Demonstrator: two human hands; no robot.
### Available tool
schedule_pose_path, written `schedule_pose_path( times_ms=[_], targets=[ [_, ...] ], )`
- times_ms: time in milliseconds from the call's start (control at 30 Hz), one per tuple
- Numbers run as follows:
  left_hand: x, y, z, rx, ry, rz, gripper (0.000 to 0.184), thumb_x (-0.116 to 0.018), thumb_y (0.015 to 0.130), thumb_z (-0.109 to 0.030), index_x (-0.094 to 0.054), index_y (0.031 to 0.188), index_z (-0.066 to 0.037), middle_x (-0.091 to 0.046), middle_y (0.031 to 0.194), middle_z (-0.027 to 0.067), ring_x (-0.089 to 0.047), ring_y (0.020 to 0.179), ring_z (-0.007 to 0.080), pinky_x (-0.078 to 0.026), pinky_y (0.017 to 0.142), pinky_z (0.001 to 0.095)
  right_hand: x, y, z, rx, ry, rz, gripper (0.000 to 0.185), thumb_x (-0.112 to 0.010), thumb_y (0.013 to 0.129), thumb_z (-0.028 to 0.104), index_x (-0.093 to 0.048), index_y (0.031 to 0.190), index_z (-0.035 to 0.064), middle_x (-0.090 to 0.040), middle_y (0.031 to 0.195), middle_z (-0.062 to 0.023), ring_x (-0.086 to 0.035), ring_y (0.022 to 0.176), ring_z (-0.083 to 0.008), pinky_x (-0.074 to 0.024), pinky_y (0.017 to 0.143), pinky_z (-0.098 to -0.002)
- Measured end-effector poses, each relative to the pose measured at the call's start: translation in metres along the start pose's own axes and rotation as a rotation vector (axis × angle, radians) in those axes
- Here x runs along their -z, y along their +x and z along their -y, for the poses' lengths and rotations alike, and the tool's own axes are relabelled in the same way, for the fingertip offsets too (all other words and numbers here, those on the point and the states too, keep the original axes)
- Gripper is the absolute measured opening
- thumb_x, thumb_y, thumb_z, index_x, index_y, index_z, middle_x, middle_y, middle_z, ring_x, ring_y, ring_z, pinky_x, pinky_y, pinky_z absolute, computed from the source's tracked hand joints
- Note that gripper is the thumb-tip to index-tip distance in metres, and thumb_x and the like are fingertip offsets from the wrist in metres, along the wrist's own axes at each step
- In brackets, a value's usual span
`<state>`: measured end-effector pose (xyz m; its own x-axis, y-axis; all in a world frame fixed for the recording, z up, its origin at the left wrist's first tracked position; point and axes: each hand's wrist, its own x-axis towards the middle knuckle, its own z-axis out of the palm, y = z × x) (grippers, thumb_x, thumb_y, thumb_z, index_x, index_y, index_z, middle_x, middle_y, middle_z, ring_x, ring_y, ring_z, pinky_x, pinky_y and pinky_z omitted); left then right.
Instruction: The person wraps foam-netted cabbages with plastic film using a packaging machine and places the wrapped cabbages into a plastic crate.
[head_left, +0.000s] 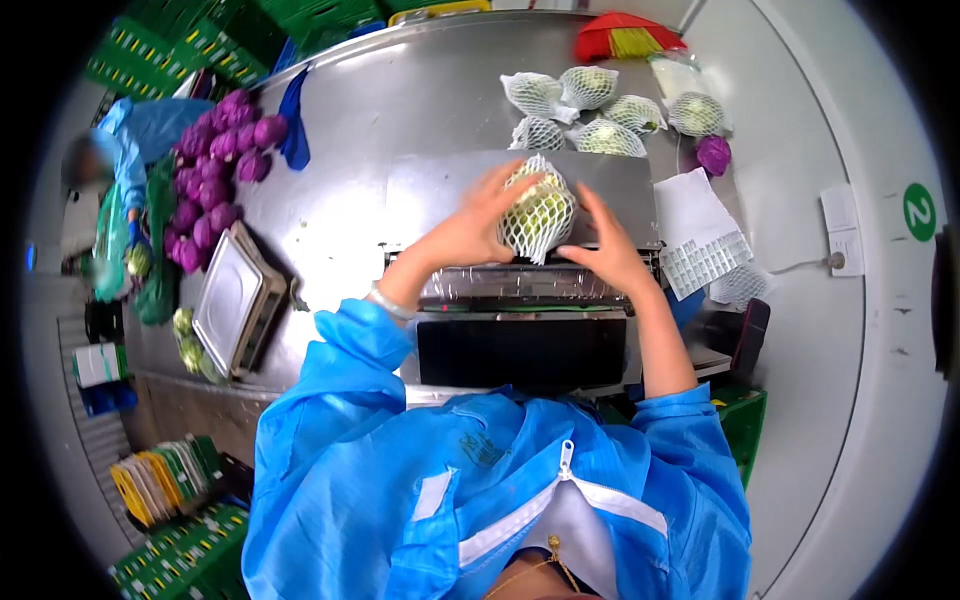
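Note:
A round, pale green vegetable in a white foam net [538,212] is between my two hands, above the front of the steel work surface. My left hand [470,225] curves round its left side, with fingertips over its top and the thumb low at its near edge. On the other side, my right hand [612,255] has its fingers spread apart, the thumb close to the vegetable's lower right; whether it touches cannot be made out. Directly below sits a wrapping machine [515,288] with a roller and a dark front panel [520,352].
Several netted vegetables [605,135] lie at the back right, near a purple cabbage [714,155] and a label sheet [705,263]. Purple cabbages [210,180] are piled at left beside a scale [232,305]. Another person's blue sleeve [125,150] shows at far left.

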<state>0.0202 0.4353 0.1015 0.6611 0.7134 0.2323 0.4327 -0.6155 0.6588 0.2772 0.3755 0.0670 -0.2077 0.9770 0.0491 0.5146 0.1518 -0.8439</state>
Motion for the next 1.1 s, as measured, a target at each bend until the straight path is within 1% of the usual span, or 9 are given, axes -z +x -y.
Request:
schedule_pose_path(
  times_ms=[67, 200, 300, 467, 667, 800, 867, 1000, 1100],
  targets=[
    [0.028, -0.040, -0.010, 0.107, 0.069, -0.148, 0.083, -0.080, 0.068, -0.015, -0.046, 0.143, -0.014, -0.043, 0.147, 0.0166, -0.040, 0.136, 0.0382, -0.036, 0.109, 0.0462, 0.018, -0.020, 0.001, 0.016, -0.087, -0.079, 0.085, -0.079, 0.077, 0.022, -0.035, 0.148, 0.0080, -0.040, 0.149, -0.0180, -0.038, 0.139, -0.0341, -0.0317, 0.114, -0.0410],
    [0.028, -0.138, 0.020, 0.871, 0.088, -0.479, 0.022, -0.077, 0.081, -0.019, -0.074, 0.097, -0.005, -0.070, 0.087, 0.0132, -0.066, 0.088, 0.0284, -0.053, 0.075, 0.0382, 0.041, -0.080, -0.025, -0.121, -0.459, -0.351, 0.046, -0.078, 0.079, 0.026, -0.062, 0.117, 0.0047, -0.058, 0.120, -0.0127, -0.052, 0.116, -0.0338, -0.0418, 0.098, -0.0430],
    [-0.040, -0.160, 0.041, 0.780, 0.097, -0.475, 0.024, -0.077, 0.075, -0.028, -0.074, 0.077, -0.004, -0.065, 0.069, 0.0143, -0.061, 0.072, 0.0318, -0.049, 0.066, 0.0434, 0.018, -0.102, -0.035, -0.278, -0.778, -0.324, 0.037, -0.076, 0.079, 0.036, -0.068, 0.096, 0.0047, -0.061, 0.104, -0.0102, -0.054, 0.103, -0.0322, -0.0417, 0.090, -0.0449],
    [-0.084, -0.138, 0.041, 0.516, 0.342, -0.582, 0.019, -0.072, 0.081, -0.023, -0.067, 0.081, -0.005, -0.063, 0.076, 0.0117, -0.060, 0.077, 0.0316, -0.048, 0.068, 0.0426, -0.020, -0.082, -0.082, -0.049, -0.556, -0.263, 0.019, -0.066, 0.088, 0.020, -0.063, 0.085, 0.0005, -0.061, 0.084, -0.0174, -0.059, 0.084, -0.0389, -0.0453, 0.074, -0.0461],
    [0.056, -0.137, -0.014, 0.550, -0.833, 0.095, 0.013, -0.055, 0.098, -0.014, -0.058, 0.090, -0.005, -0.067, 0.081, 0.0058, -0.062, 0.075, 0.0125, -0.050, 0.070, 0.0288, 0.064, -0.116, -0.011, -0.301, 0.833, 0.108, 0.022, -0.057, 0.098, 0.024, -0.050, 0.088, 0.0062, -0.048, 0.066, -0.0023, -0.040, 0.059, -0.0122, -0.0300, 0.057, -0.0247],
    [0.088, -0.070, -0.021, 0.239, -1.311, -0.367, 0.013, -0.054, 0.101, -0.018, -0.054, 0.095, -0.006, -0.069, 0.107, 0.0209, -0.065, 0.102, 0.0254, -0.050, 0.091, 0.0376, 0.086, -0.053, 0.030, 0.208, 1.346, -0.111, 0.015, -0.051, 0.101, 0.019, -0.050, 0.096, 0.0060, -0.057, 0.081, -0.0104, -0.053, 0.077, -0.0197, -0.0430, 0.071, -0.0338],
    [0.059, -0.019, 0.006, 0.205, -1.124, -0.653, 0.013, -0.050, 0.103, -0.017, -0.053, 0.097, -0.006, -0.068, 0.111, 0.0191, -0.063, 0.107, 0.0250, -0.048, 0.094, 0.0349, 0.069, 0.008, 0.043, 0.226, 1.052, -0.368, 0.018, -0.048, 0.101, 0.015, -0.053, 0.109, -0.0001, -0.063, 0.119, -0.0206, -0.058, 0.113, -0.0292, -0.0404, 0.106, -0.0435],
    [-0.043, 0.021, 0.104, 0.600, -0.327, -0.422, 0.018, -0.054, 0.100, -0.021, -0.056, 0.101, -0.003, -0.065, 0.096, 0.0071, -0.055, 0.089, 0.0139, -0.045, 0.084, 0.0301, 0.001, 0.092, -0.066, -0.233, -0.147, -0.245, 0.025, -0.053, 0.100, 0.027, -0.053, 0.108, 0.0030, -0.068, 0.110, -0.0133, -0.062, 0.093, -0.0261, -0.0462, 0.087, -0.0379],
    [-0.077, 0.016, 0.109, 0.609, -0.676, -0.335, 0.033, -0.059, 0.096, -0.031, -0.055, 0.119, -0.007, -0.065, 0.108, 0.0192, -0.061, 0.101, 0.0275, -0.046, 0.091, 0.0360, -0.022, 0.081, -0.083, -0.362, 0.161, -0.179, 0.032, -0.058, 0.098, 0.031, -0.054, 0.114, 0.0036, -0.067, 0.104, -0.0156, -0.062, 0.094, -0.0253, -0.0466, 0.086, -0.0376]
  ],
)
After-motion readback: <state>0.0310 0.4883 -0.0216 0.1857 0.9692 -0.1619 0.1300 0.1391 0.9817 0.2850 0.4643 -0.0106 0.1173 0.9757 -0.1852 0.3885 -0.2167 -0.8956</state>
